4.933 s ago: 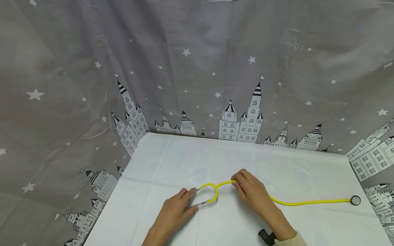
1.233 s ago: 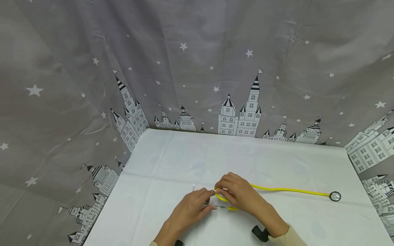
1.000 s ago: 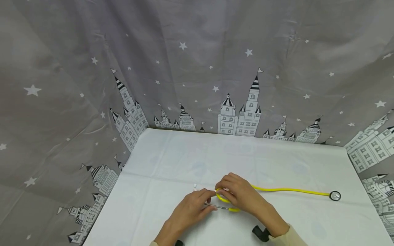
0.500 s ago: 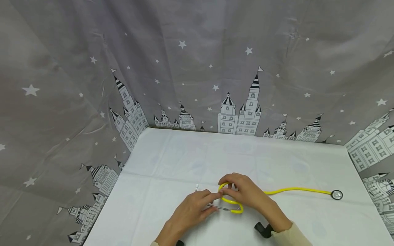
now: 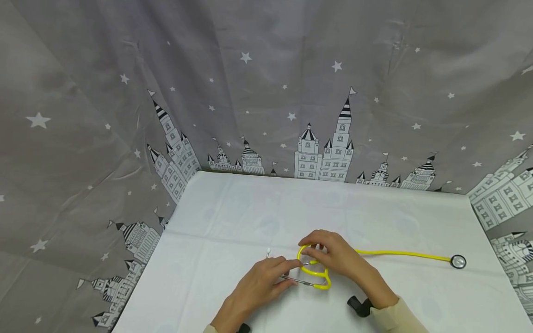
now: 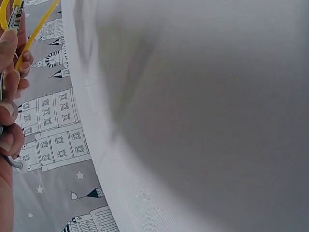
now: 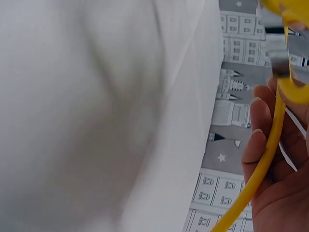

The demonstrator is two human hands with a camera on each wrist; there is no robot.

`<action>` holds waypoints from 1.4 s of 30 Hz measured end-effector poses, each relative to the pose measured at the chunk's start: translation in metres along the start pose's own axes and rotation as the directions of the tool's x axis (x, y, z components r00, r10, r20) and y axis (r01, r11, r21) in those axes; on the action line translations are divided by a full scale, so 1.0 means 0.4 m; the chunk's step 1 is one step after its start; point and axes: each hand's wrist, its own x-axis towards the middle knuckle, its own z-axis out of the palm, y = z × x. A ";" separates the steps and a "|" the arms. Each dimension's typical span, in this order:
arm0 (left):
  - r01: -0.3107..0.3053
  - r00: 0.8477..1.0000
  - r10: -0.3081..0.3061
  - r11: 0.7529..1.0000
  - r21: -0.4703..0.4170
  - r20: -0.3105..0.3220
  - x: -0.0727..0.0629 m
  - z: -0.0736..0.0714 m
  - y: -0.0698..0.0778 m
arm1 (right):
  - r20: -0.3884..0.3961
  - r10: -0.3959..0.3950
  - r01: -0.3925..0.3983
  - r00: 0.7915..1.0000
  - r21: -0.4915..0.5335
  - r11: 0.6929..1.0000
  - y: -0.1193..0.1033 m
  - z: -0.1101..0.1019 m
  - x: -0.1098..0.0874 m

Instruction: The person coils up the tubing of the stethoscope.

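A yellow stethoscope (image 5: 399,252) lies across the white table, its round chest piece (image 5: 458,262) flat at the right. My left hand (image 5: 262,280) holds the metal ear tubes (image 5: 297,280); one white ear tip (image 5: 268,250) sticks out beyond the fingers. With bent fingers and thumb, my right hand (image 5: 337,254) grips the yellow tubing, which curves in a loop at the forked end. In the right wrist view the tubing (image 7: 260,174) runs along the fingers of that hand (image 7: 285,169). Only the fingertips of the left hand (image 6: 9,116) show at the left wrist view's edge.
The white-covered table (image 5: 233,208) meets a grey curtain (image 5: 250,37) printed with castles and stars at the back and sides. A black object (image 5: 360,306) sits at the right wrist, and another black piece (image 5: 244,328) shows by the left wrist.
Both hands came closer together, the left moving right along the ear tubes. The right hand bent the tubing into a loop by the fork, then shifted slightly right. The chest piece was drawn left.
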 end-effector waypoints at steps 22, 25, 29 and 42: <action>0.008 1.000 -0.008 0.999 -0.033 0.000 0.011 -0.018 0.010 | -0.137 0.137 -0.149 0.981 -0.077 0.986 0.067 -0.058 -0.052; 0.006 1.000 -0.006 0.999 -0.032 -0.008 0.012 -0.022 0.009 | -0.132 0.181 -0.193 0.974 -0.082 0.978 0.076 -0.059 -0.063; 0.002 1.000 -0.003 0.999 -0.038 -0.013 0.014 -0.025 0.006 | -0.128 0.228 -0.241 0.965 -0.096 0.966 0.090 -0.056 -0.080; 0.020 0.995 -0.023 0.999 -0.035 -0.093 0.025 -0.042 -0.018 | -0.136 0.230 -0.246 0.964 -0.118 0.962 0.099 -0.024 -0.133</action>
